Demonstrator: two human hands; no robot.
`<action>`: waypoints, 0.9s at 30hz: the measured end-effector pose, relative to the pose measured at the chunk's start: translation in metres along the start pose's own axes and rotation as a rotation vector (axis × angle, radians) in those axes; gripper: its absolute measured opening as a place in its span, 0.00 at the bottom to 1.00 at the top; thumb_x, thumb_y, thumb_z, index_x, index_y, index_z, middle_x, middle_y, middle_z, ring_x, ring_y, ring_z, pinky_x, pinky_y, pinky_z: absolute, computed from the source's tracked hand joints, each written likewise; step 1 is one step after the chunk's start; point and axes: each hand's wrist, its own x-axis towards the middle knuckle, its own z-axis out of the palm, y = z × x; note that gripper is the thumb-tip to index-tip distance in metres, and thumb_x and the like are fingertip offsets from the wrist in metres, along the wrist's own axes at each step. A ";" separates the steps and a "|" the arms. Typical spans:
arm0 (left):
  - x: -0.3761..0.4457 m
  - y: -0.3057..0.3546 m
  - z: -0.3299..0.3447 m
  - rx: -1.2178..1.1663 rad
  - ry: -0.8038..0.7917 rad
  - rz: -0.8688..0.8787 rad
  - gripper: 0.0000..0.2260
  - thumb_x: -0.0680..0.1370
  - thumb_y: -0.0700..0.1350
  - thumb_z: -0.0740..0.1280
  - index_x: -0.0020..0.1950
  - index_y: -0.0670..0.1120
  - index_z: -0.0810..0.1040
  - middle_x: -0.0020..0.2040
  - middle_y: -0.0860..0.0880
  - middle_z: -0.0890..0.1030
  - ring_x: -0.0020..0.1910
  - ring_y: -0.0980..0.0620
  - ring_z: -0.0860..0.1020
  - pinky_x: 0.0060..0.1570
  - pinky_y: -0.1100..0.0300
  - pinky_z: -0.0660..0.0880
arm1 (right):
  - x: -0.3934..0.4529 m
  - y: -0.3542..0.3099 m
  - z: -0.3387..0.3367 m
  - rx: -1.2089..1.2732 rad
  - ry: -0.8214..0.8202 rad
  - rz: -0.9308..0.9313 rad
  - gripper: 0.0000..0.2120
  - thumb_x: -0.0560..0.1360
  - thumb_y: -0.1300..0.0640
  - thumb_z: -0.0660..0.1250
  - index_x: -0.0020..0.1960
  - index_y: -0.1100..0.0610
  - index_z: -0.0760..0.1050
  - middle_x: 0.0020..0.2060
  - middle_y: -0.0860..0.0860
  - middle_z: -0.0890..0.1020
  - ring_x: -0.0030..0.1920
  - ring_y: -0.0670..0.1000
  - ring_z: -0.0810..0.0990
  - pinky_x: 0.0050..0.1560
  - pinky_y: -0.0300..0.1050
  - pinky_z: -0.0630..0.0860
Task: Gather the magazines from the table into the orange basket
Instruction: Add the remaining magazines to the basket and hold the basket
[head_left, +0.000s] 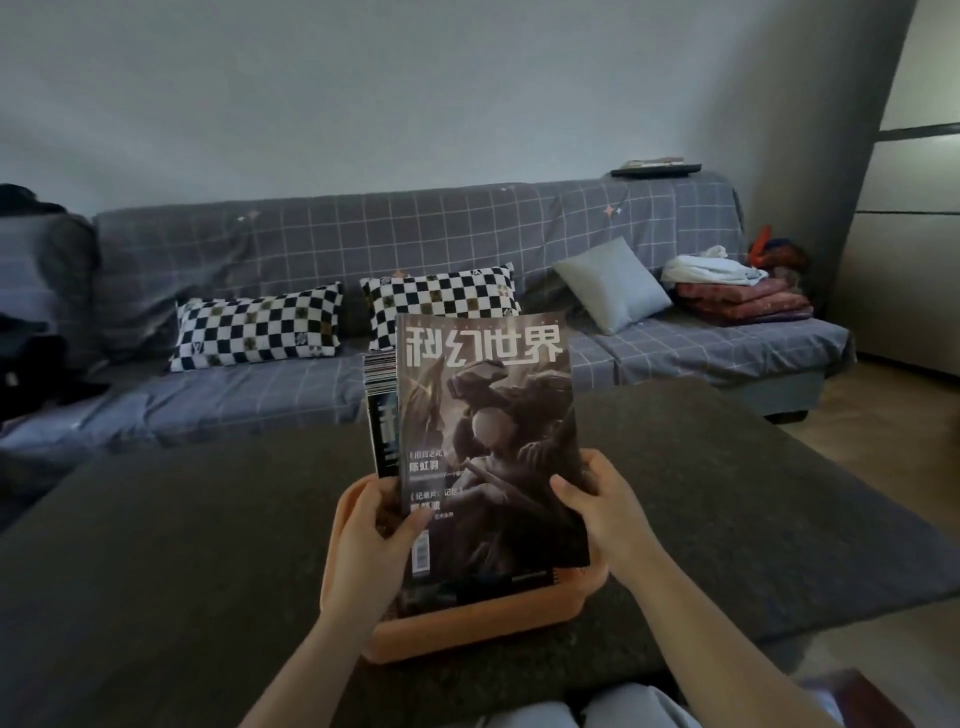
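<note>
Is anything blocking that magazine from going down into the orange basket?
Nothing visible does. Both the left hand and right hand grip the magazine, its lower end already inside the orange basket, in front of other magazines standing there.

Head-worn view, facing forward-down, close over table (208, 519)

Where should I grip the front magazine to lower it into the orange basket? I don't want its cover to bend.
Grip the front magazine low on both side edges, coming from the sides, as the left hand and right hand do. It stands upright in the orange basket, so low grips should keep it straight.
</note>
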 end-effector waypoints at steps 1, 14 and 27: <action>0.001 -0.004 -0.001 0.023 0.008 -0.005 0.14 0.74 0.46 0.72 0.46 0.66 0.72 0.48 0.55 0.81 0.48 0.57 0.80 0.45 0.54 0.80 | 0.002 0.003 0.004 -0.067 0.002 -0.012 0.10 0.75 0.57 0.67 0.52 0.45 0.72 0.49 0.43 0.81 0.52 0.46 0.80 0.47 0.41 0.76; 0.015 -0.034 -0.007 0.251 0.186 -0.025 0.11 0.71 0.43 0.75 0.46 0.54 0.76 0.40 0.57 0.80 0.39 0.62 0.77 0.36 0.69 0.69 | 0.019 0.035 0.030 -0.665 0.107 -0.128 0.35 0.70 0.57 0.73 0.73 0.47 0.61 0.63 0.47 0.76 0.64 0.49 0.73 0.62 0.45 0.70; 0.027 -0.046 -0.014 0.244 0.199 -0.041 0.12 0.69 0.45 0.77 0.43 0.53 0.74 0.40 0.54 0.80 0.42 0.57 0.79 0.39 0.64 0.74 | 0.025 0.030 0.026 -0.618 0.116 -0.155 0.30 0.68 0.55 0.75 0.66 0.48 0.66 0.57 0.51 0.77 0.55 0.51 0.78 0.55 0.50 0.77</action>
